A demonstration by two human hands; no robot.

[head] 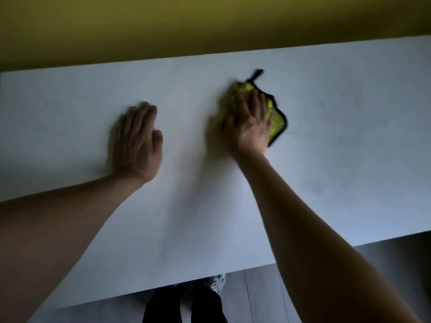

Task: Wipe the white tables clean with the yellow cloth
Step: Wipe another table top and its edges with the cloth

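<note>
A plain white worktop (326, 159) fills most of the view, running from one side to the other and tilted slightly in the frame. The light is dim, so the surface reads bluish grey. Beyond its far edge, past the fingertips of both hands, stands a yellow wall (186, 24). On the near side, below the forearms, a grey floor (256, 299) shows under the worktop's edge, along with the person's dark trouser legs (184, 306) and one pale shoe (215, 283).

The left hand (136, 143) lies flat on the worktop, palm down, fingers straight and close together, holding nothing. Well apart from it, across a bare stretch of white surface, the right hand (248, 123) presses down on the yellow cloth (276, 123) with its fingers spread and fairly straight over the fabric rather than curled round it. The cloth is bunched beneath that hand's palm and fingers, and it is blurred on the side facing the left hand. It spills out on the outer side of the right hand, away from the left, where its black edging is plain to see. A black loop (256, 74) of the cloth sticks out beyond the right fingertips, toward the wall. The cloth rests on the worktop.
</note>
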